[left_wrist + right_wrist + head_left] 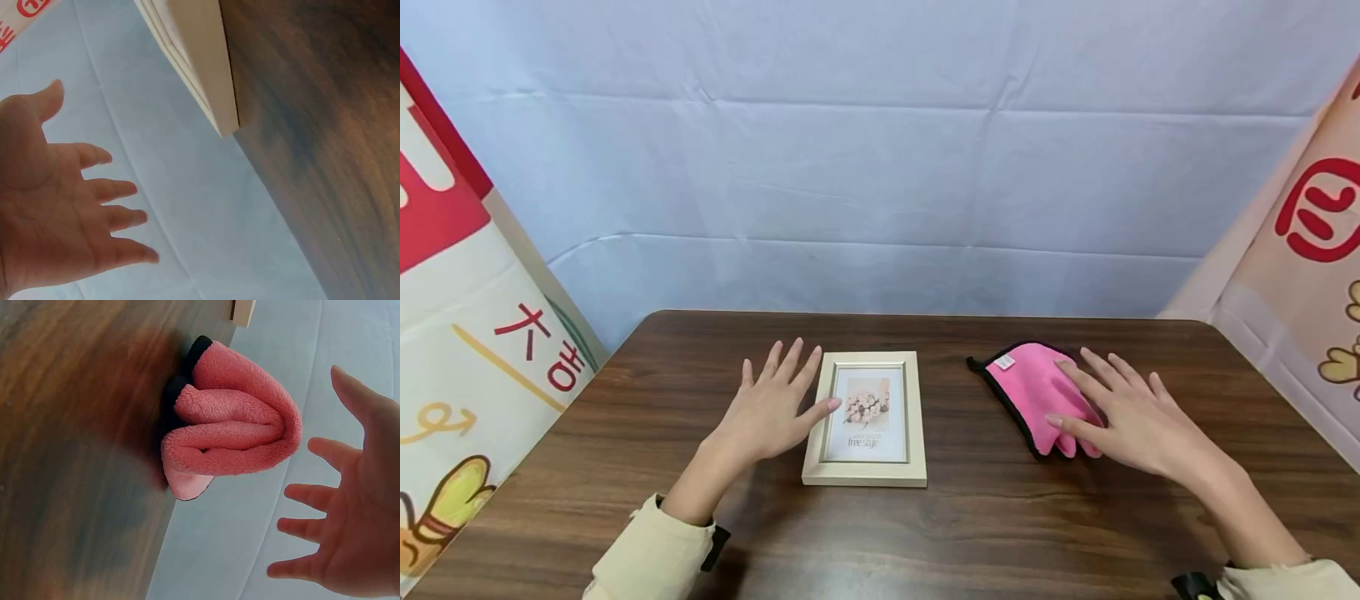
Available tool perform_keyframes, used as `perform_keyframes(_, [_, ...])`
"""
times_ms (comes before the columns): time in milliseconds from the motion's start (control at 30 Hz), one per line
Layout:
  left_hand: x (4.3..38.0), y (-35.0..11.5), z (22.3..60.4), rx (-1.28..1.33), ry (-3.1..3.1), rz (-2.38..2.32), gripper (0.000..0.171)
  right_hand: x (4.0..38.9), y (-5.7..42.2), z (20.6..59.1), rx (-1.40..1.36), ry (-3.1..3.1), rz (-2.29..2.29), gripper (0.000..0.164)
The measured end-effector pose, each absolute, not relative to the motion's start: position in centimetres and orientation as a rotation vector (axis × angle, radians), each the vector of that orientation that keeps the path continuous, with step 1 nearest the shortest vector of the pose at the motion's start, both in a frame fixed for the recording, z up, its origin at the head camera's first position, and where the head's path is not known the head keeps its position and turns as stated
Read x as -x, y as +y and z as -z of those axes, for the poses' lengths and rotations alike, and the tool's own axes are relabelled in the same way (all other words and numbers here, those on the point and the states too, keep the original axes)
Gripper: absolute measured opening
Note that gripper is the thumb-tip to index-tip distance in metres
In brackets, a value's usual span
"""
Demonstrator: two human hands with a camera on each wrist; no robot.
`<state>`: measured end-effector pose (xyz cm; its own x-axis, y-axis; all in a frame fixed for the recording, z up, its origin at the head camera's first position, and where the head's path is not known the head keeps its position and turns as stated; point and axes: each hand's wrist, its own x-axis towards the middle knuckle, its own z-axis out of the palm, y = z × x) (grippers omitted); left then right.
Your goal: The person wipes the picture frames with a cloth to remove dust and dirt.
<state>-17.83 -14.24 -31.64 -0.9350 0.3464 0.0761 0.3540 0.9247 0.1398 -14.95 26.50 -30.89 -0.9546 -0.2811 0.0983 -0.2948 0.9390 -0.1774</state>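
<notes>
A cream picture frame (814, 454) lies face up on the table, with a flower print and the words "free style" inside it. My left hand (767, 417) hovers at its left side, fingers spread, the thumb overlapping the frame in the head view. The left wrist view shows that palm (56, 212) holding nothing, the picture frame's edge (200, 56) beyond it. To the right lies a folded pink cloth (1037, 392) with black edging and a white tag. Over its right part my right hand (1138, 417) is spread, and in the right wrist view a gap separates the fingers from the plush cloth (237, 425).
The dark wood table (955, 542) has rounded far corners. A pale blue curtain (880, 183) hangs behind it. Printed cloths with red characters flank it, a left banner (467, 333) and a right banner (1292, 308).
</notes>
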Motion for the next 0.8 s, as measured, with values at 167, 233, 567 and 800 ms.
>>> perform_keyframes(167, [18.2,-14.2,31.2,0.525,-3.083,0.338,0.073,15.8,26.2,30.4,-0.416,-2.972,-0.311,0.078])
perform_keyframes(233, [18.3,-14.2,31.0,0.513,-3.106,0.403,0.073,16.1,26.2,30.1,-0.382,-2.977,-0.374,0.081])
perform_keyframes(567, [19.7,-14.5,31.3,0.377,-3.231,0.945,0.059,17.6,26.3,30.1,-0.267,-3.157,-0.643,0.091])
perform_keyframes(800, [20.4,-14.4,32.0,0.17,-3.257,1.289,0.057,18.4,26.0,30.5,-0.237,-3.231,-0.783,0.097])
